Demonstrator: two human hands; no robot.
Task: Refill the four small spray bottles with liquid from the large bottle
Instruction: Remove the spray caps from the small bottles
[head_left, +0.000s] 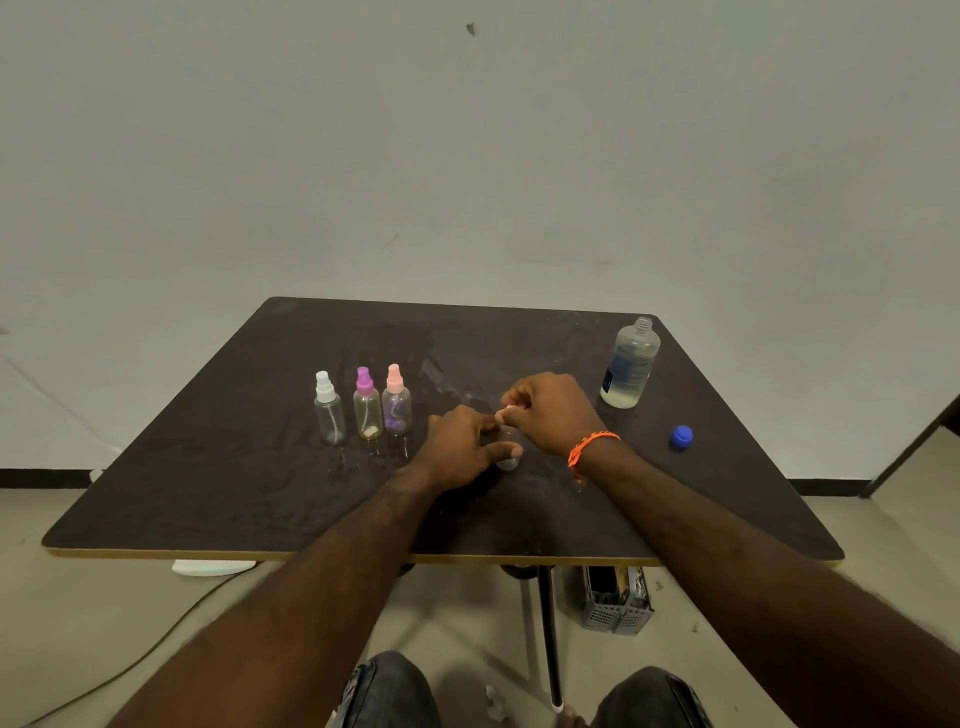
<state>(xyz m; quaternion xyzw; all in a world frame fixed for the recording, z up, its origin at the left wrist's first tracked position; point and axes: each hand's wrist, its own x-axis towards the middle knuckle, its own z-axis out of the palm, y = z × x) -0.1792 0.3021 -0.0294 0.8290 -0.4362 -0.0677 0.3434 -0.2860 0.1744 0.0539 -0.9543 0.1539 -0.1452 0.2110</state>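
Knees at bottom edge, both forearms reaching over table (208, 499). Left hand (462, 452) grips fourth small bottle (508, 457) upright mid-table; right hand (550, 410) pinches its top, probably twisting sprayer. Three capped bottles (363, 410) stand left, uncapped large bottle (629, 364) far right. Next: steady twist.

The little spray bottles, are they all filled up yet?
Not yet. The large bottle stands open, its blue cap off on the table. The left hand holds the fourth small bottle while the right hand works at its top. The white-topped, purple-topped and pink-topped bottles stand capped; they look nearly empty, so filling seems left.
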